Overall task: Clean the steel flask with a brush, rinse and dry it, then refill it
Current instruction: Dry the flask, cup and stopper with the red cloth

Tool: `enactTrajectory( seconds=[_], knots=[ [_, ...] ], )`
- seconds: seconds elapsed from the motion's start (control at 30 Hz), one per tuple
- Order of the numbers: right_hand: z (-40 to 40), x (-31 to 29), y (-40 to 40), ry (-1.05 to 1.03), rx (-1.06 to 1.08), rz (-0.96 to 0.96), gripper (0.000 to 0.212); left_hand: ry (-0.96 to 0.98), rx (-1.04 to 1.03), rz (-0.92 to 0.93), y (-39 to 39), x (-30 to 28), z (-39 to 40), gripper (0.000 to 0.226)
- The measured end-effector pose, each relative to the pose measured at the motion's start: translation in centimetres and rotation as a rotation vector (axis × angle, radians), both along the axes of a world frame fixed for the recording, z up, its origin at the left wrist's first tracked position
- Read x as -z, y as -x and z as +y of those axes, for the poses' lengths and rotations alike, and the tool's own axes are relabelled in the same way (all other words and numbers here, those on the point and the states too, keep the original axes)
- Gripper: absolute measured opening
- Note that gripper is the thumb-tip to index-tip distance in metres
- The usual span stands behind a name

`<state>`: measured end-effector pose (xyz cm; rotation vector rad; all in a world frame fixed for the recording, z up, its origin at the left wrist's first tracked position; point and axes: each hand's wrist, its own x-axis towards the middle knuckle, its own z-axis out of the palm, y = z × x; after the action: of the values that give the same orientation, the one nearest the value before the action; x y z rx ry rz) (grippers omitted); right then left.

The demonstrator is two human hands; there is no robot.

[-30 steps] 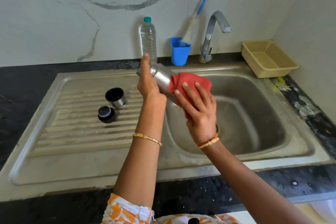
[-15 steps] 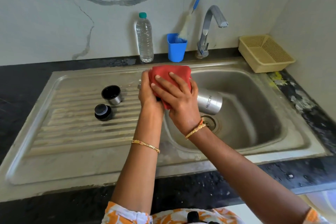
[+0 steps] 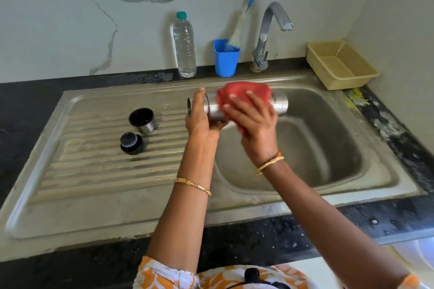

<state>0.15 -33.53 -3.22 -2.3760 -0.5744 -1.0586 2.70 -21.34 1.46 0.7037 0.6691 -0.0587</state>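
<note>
Steel flask [image 3: 279, 103] horizontal over sink [image 3: 340, 148], 12 o'clock | your left hand [image 3: 199, 119] fingers curl round neck; right hand [image 3: 251, 122] presses red cloth [image 3: 244, 91] | rigid, probably wet-slippery: grip neck firmly.

A home kitchen (steel sink [image 3: 340, 197], tap [image 3: 270, 30], marble-look wall [image 3: 94, 19]).
</note>
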Motion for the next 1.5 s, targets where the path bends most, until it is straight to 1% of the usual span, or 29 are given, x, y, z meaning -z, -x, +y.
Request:
enactTrajectory(
  seconds=[0.07, 0.13, 0.23, 0.3, 0.37, 0.4, 0.47, 0.53, 0.57, 0.6, 0.73, 0.87, 0.93, 0.97, 1.03, 1.1, 1.17, 1.23, 1.27, 1.33, 1.4, 1.43, 1.5],
  knots=[
    [2.0, 0.0, 0.5, 0.077, -0.097, -0.036, 0.032, 0.029, 0.094, -0.021, 0.0, 0.4, 0.0, 0.055],
    [2.2, 0.7, 0.9, 0.155, -0.122, -0.077, 0.031, 0.088, 0.161, -0.054, 0.4, 0.6, 0.6, 0.052],
    [0.1, 2.2, 0.7, 0.207, -0.067, -0.132, 0.035, 0.144, 0.097, -0.068, 0.5, 1.0, 1.2, 0.041],
    [-1.1, 2.3, 0.8, 0.136, 0.014, -0.157, 0.036, 0.167, 0.034, -0.046, 0.4, 0.7, 1.3, 0.035],
    [-1.6, 1.6, 0.5, -0.072, 0.069, -0.137, 0.041, 0.208, -0.003, -0.029, 0.1, 0.6, 1.2, 0.039],
    [-1.7, 1.3, 0.1, -0.227, 0.084, -0.104, 0.049, 0.216, -0.009, -0.028, 0.1, 0.5, 1.3, 0.041],
    [-1.7, -0.1, -0.6, -0.650, 0.059, 0.045, 0.061, 0.237, -0.007, -0.020, 0.3, 0.4, 1.2, 0.040],
    [-1.3, -1.8, -1.2, -1.126, -0.016, 0.249, 0.058, 0.260, 0.005, -0.014, 0.5, 0.6, 1.1, 0.040],
    [-0.9, -2.4, -1.2, -1.298, -0.030, 0.343, 0.055, 0.262, 0.014, -0.007, 0.8, 0.6, 0.8, 0.042],
    [-0.4, -2.6, -1.1, -1.388, -0.034, 0.408, 0.054, 0.255, 0.025, -0.009, 1.0, 0.4, 0.4, 0.044],
    [1.6, -1.7, 0.2, -1.562, -0.122, 0.576, 0.052, 0.184, 0.025, -0.061, 1.2, -0.7, -0.6, 0.046],
    [1.5, -1.5, 0.7, -1.614, -0.144, 0.761, 0.047, 0.153, -0.023, -0.049, 1.0, -0.7, 0.0, 0.047],
    [1.3, -1.8, 1.2, -1.685, -0.138, 0.860, 0.045, 0.127, -0.019, -0.032, 0.9, -0.4, 0.5, 0.048],
    [1.0, -2.0, 1.3, -1.739, -0.122, 0.894, 0.044, 0.103, -0.019, -0.026, 0.9, -0.1, 0.8, 0.048],
    [-0.3, -2.4, 1.2, -1.845, -0.093, 0.887, 0.046, 0.044, -0.033, -0.011, 0.9, 0.3, 1.5, 0.049],
    [-2.1, -2.9, 0.6, -1.874, -0.075, 0.826, 0.049, 0.002, -0.055, 0.001, 0.8, 0.6, 2.4, 0.047],
    [-3.9, -3.5, 0.1, -1.810, -0.028, 0.775, 0.048, -0.014, -0.063, 0.003, 0.7, 0.8, 3.3, 0.043],
    [-5.5, -3.9, -0.2, -1.745, 0.003, 0.730, 0.046, -0.028, -0.057, -0.002, 0.6, 0.8, 4.1, 0.044],
    [-5.9, -3.9, -0.3, -1.694, -0.005, 0.710, 0.046, -0.036, -0.056, -0.008, 0.6, 0.7, 4.3, 0.046],
    [-5.8, -3.8, 0.0, -1.487, -0.038, 0.698, 0.047, -0.018, -0.082, -0.033, 0.5, 0.4, 4.0, 0.049],
    [-4.6, -2.9, 0.7, -1.317, -0.075, 0.696, 0.048, 0.029, -0.171, -0.069, 0.3, 0.3, 3.2, 0.051],
    [-4.0, -2.3, 1.0, -1.293, -0.078, 0.686, 0.050, 0.053, -0.216, -0.084, 0.1, 0.4, 2.8, 0.053],
    [-3.0, -1.3, 1.6, -1.339, -0.062, 0.656, 0.050, 0.083, -0.238, -0.098, 0.1, 0.8, 1.6, 0.059]
  ],
)
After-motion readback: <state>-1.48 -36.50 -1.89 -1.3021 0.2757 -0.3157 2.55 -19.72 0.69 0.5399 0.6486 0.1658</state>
